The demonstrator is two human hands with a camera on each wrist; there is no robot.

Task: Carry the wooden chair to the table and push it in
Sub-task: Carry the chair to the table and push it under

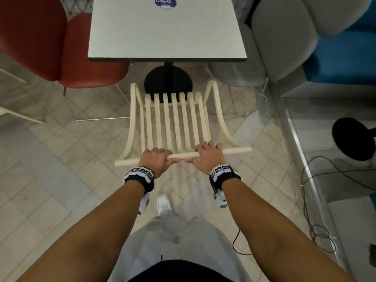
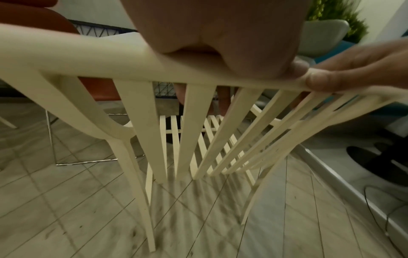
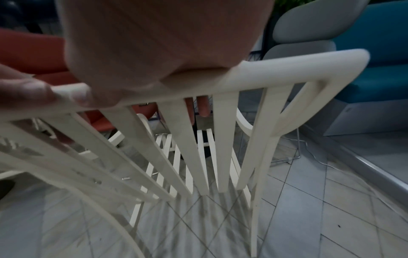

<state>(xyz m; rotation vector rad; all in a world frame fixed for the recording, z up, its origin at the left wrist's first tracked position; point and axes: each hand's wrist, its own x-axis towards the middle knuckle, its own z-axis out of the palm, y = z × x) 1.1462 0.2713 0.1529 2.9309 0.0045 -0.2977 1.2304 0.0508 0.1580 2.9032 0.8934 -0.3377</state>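
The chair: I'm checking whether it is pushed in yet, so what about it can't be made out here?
- Chair front legs: head view, hidden under the seat slats.
- Chair feet on the floor: both wrist views, blurred.
- Left hand fingers: mostly behind the top rail.
- Table far edge: cut off by the head view's top edge.

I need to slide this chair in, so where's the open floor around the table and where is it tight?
Bare tile lies ahead between the chair and the table edge, around the black base. Open floor also sits behind the left hand and right hand. Tight: the red chair on the left, the grey chair on the right, cables on the right-hand floor.
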